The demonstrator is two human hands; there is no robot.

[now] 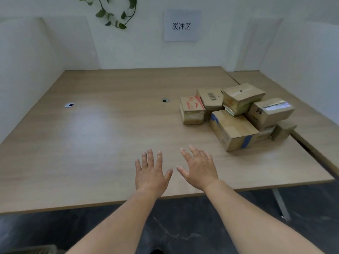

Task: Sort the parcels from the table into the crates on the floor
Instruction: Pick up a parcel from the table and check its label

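Several cardboard parcels are heaped at the right of the wooden table [102, 136]. Nearest to me lies a box with blue tape [233, 130]. Behind it are a box with red print [191, 110], one with a barcode label [211, 99], one resting on top of the heap [243, 97], and one with shiny tape [270, 112]. My left hand [151, 172] and my right hand [199, 166] hover side by side over the table's front, fingers spread, palms down, holding nothing. Both are short of the heap. No crate is in view.
Two round cable holes [69, 105] [165, 100] sit in the tabletop. A second table [311, 125] adjoins on the right. White walls close in the back and sides, with a paper sign [181, 25] and a hanging vine [117, 13]. Dark floor [183, 226] lies below the front edge.
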